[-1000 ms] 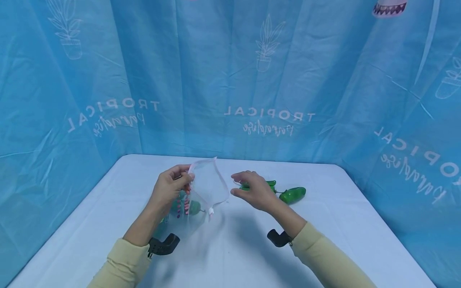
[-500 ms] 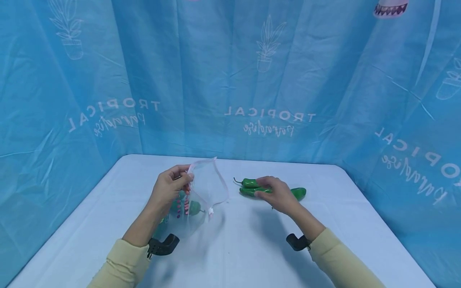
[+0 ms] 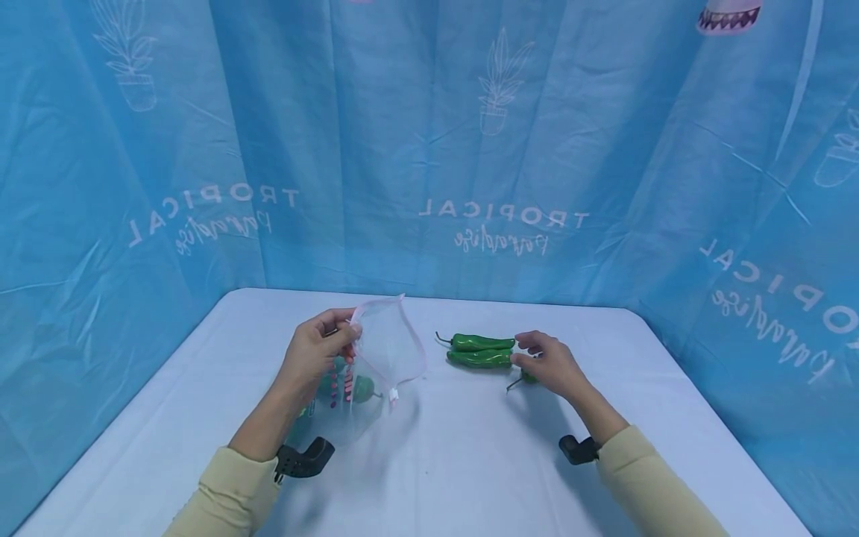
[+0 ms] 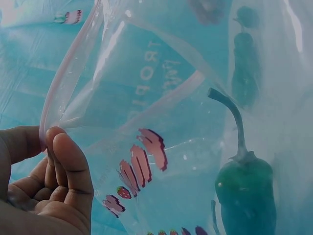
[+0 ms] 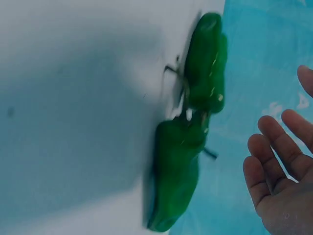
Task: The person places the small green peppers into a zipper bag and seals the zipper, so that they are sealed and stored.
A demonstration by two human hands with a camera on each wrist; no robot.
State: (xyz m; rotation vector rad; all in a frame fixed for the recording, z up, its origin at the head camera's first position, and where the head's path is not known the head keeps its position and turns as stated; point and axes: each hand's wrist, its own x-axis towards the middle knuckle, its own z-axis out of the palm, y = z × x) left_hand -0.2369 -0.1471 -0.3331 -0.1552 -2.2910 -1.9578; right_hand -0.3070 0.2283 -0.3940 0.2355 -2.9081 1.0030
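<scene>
Rightward, the right hand [image 3: 553, 365] has been moved since the earlier frames, and two long, glossy green peppers [image 3: 479, 350] that were partly covered by it are now left in full view. By the left hand [image 3: 318, 343], the same place has been kept.

A clear plastic bag [image 3: 389, 332] with pink edging is held by the left hand, its rim pinched between thumb and fingers. Its mouth is parted, and red and pink printed figures [image 4: 139, 164] are shown on its film in the left wrist view. Through the film a hazy green pepper with a long curved stem [image 4: 246, 193] is seen; whether it is inside the bag or behind it cannot be told.

By the right hand nothing is gripped: its fingers are loosely spread, with the thumb held apart. It is poised at the right-hand end of the two peppers, which are laid side by side on the white table [image 3: 429, 477]. Another green pepper [image 3: 529, 377] is mostly hidden beneath it, only part of the body and the stem being shown; contact cannot be judged. Black wrist-worn devices [image 3: 305, 457] are carried at both wrists, and a blue curtain [image 3: 376, 142] with white lettering is hung behind the table.
</scene>
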